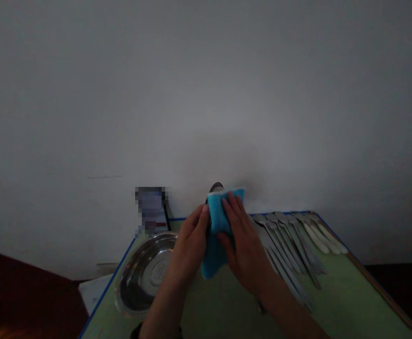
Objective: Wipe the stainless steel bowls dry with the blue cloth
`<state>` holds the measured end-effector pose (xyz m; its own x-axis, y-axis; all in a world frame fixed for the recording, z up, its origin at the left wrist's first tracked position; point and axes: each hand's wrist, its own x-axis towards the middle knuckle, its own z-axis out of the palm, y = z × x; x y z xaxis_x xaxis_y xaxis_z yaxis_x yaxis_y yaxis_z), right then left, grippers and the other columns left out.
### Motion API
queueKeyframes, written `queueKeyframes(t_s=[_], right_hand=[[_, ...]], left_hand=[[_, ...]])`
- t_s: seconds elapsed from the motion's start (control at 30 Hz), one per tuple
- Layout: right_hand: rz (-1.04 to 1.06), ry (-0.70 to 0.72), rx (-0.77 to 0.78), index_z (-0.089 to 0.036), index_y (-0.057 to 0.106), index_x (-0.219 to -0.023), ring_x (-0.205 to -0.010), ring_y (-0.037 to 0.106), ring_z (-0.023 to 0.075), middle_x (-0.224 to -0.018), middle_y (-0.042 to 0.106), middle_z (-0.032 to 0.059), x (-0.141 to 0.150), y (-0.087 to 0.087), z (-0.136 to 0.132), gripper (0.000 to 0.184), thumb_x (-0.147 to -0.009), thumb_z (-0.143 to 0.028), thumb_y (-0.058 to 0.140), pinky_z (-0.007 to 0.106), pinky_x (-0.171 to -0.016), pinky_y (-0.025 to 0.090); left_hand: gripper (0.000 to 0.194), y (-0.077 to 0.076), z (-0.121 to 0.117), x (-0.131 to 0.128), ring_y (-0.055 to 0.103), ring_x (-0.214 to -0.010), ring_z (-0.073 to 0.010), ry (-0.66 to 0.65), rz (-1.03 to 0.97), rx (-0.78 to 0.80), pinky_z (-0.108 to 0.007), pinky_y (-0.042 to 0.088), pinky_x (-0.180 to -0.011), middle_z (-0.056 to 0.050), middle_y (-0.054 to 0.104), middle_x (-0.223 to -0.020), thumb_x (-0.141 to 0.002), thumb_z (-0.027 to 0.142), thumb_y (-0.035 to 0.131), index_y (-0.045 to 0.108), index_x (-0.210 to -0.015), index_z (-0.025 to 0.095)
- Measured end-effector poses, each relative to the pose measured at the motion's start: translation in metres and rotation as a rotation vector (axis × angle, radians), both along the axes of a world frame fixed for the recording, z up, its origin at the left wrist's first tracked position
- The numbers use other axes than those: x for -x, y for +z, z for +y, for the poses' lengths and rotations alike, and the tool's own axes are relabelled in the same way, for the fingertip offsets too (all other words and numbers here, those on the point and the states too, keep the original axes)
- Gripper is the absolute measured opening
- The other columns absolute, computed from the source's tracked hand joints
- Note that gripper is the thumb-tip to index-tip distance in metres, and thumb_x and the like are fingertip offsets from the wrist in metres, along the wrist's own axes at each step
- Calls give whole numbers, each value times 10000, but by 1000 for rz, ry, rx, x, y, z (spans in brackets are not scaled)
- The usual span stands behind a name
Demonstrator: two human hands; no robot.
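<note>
1. Rounded metal utensil: held raised above the worktop, near its wall side; only the top curve is plainly exposed, so the exact type cannot be told.
2. Blue cloth: laid against the utensil, its lower part hanging down.
3. Hands: the utensil's edge is gripped by the left hand, thumb uppermost; the cloth is held and pressed by the right hand, fingers extended and close together.
4. Progress: contact between cloth and utensil is made; handling of this piece is judged unfinished, as it is not yet set down. Spoons and white-handled cutlery are laid out at the right; whether these have been treated cannot be told.
5. Outward: the metal basin is placed at the left, with a pixelated object behind it. The pale wall is seen beyond.
</note>
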<state>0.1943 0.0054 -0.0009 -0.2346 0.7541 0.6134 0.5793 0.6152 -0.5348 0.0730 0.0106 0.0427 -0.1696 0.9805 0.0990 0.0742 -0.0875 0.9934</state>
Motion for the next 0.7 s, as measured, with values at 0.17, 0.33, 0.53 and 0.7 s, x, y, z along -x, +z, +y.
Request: queueKeyframes(t_s=[0.17, 0.33, 0.53, 0.7], right_hand=[[-96, -20, -98, -182, 180, -1415, -1369, 90, 225, -1468, 249, 32, 6, 9, -10, 579, -886, -283, 392, 498, -1110, 157], [128, -24, 47, -163, 292, -1373, -1316, 281, 201, -1418, 352, 76, -8, 15, -3, 474, -917, -291, 308, 443, -1072, 275], [392, -9, 399, -226, 640, -934, -845, 645, 210, -873, 693, 46, -36, 25, 10, 436, -912, -447, 265, 374, -767, 521], [472, 61, 444, -281, 548, -1166, -1210, 454, 223, -1249, 556, 23, -30, 23, 9, 417, -890, -482, 309, 456, -1022, 347]], left_hand=[[248, 15, -11, -1, 556, -720, -175, -86, 218, -38, -241, 402, -701, -22, 671, -760, -812, 328, 484, 673, -749, 180], [339, 24, -21, -3, 433, -501, -111, -110, 447, -80, -221, 296, -497, 19, 535, -521, -838, 366, 441, 573, -595, 171], [418, 21, -25, -2, 321, -387, -83, 25, 181, -64, -227, 214, -391, 38, 371, -408, -817, 418, 466, 421, -475, 182], [396, 18, -14, 4, 367, -368, -77, 286, -281, -10, -205, 274, -368, 58, 425, -424, -770, 478, 523, 450, -506, 193]])
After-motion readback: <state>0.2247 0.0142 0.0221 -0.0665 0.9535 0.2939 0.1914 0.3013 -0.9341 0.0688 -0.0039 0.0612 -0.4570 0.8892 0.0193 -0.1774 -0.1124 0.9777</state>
